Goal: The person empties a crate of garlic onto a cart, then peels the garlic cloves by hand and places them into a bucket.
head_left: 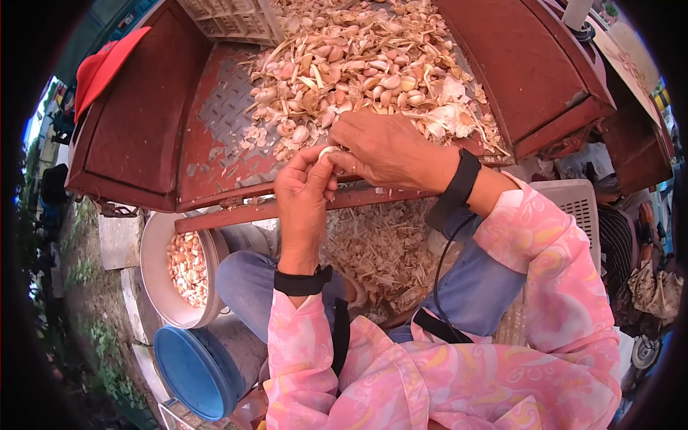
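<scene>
A pale garlic clove (329, 151) is pinched in my left hand (304, 190), between thumb and fingers. My right hand (387, 150) is closed at the same clove from the right, its thumb and fingertips meeting my left thumb; the back of the hand hides part of the grip. Just beyond both hands, a large heap of unpeeled garlic cloves (387, 80) mixed with dry skins covers the metal bed (222, 107) of a red cart. Black bands circle both wrists.
At lower left stands a white bucket (154, 269) holding peeled cloves, with a blue-lidded bucket (188, 373) beside it. Shed skins (383, 247) lie between my knees. A plastic crate (236, 25) sits on the cart's far left. Red side panels (523, 72) flank the heap.
</scene>
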Demonstrator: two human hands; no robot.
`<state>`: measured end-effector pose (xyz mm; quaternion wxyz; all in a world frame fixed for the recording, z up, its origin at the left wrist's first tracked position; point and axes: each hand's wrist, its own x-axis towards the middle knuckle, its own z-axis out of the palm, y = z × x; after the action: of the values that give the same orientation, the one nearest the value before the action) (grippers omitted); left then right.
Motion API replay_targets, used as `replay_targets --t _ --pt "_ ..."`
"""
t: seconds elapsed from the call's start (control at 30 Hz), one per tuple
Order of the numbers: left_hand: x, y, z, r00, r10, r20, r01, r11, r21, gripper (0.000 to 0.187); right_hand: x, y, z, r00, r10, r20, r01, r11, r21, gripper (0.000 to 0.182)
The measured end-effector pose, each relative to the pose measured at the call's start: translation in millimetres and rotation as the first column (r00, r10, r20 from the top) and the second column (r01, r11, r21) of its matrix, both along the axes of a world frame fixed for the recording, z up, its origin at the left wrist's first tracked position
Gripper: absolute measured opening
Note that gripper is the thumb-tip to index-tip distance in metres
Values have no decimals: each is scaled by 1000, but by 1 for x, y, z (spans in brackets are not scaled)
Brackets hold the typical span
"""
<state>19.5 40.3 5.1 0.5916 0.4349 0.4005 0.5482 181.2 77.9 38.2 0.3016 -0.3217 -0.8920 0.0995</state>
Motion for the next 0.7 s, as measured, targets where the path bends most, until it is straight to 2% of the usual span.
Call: replay_targets --t 0.07,0.1,0.17,0.2,0.27,0.3,0.37,0.4,0.43,0.47,0.5,0.53,0.57,0.6,0.63,0.67,0.7 --pt "8 -13 2 984 20 176 -14 999 -33 17 -1 -3 -2 999 9 42 -16 985 170 16" --pt "10 -19 3 984 20 178 -13 999 -39 17 -2 -5 -1 999 8 45 -15 986 165 16" --pt "12 -28 5 944 -2 329 10 1000 -22 17 -2 -8 2 997 30 77 -48 968 246 16" --pt "13 -31 4 943 -3 332 11 1000 -23 17 -2 -10 1 996 28 79 -47 968 246 16" --pt "13 -36 4 933 -13 360 10 1000 9 18 -3 -14 0 1000 21 5 -21 1000 17 19" --pt "12 -37 5 933 -14 361 10 1000 11 18 -4 -15 0 1000 21 6 -21 1000 19 19" --pt "11 -41 9 926 -10 378 13 1000 -7 17 -5 -16 0 980 97 -172 -98 995 3 26" --pt "10 -44 12 926 -11 378 14 1000 -4 17 -5 -16 1 980 97 -172 -98 995 6 26" --pt "7 -48 17 899 -51 435 72 997 -33 20 -4 -16 2 955 86 -283 -158 957 -242 29" --pt "5 -53 24 867 -89 491 133 990 -54 22 -3 -13 4 922 47 -384 -235 856 -461 33" --pt "3 -64 38 866 -196 460 216 976 10 24 1 -9 7 922 50 -384 -234 861 -452 33" --pt "1 -82 56 856 -299 422 300 952 64 27 7 -7 9 992 48 -118 -98 881 -462 34" --pt "1 -99 74 803 -420 423 385 907 171 31 11 -6 10 987 39 158 34 898 -439 36" --pt "12 -108 85 672 -560 485 400 825 398 26 11 -7 10 948 -111 298 200 937 -287 33" --pt "14 -105 91 532 -756 381 470 638 610 24 14 -2 6 950 -96 296 186 938 -292 33" --pt "17 -113 98 542 -746 385 464 649 603 24 17 8 0 961 -180 210 205 973 -103 27" --pt "22 -126 104 406 -786 467 469 618 632 23 21 18 -5 963 -245 109 237 968 86 21"
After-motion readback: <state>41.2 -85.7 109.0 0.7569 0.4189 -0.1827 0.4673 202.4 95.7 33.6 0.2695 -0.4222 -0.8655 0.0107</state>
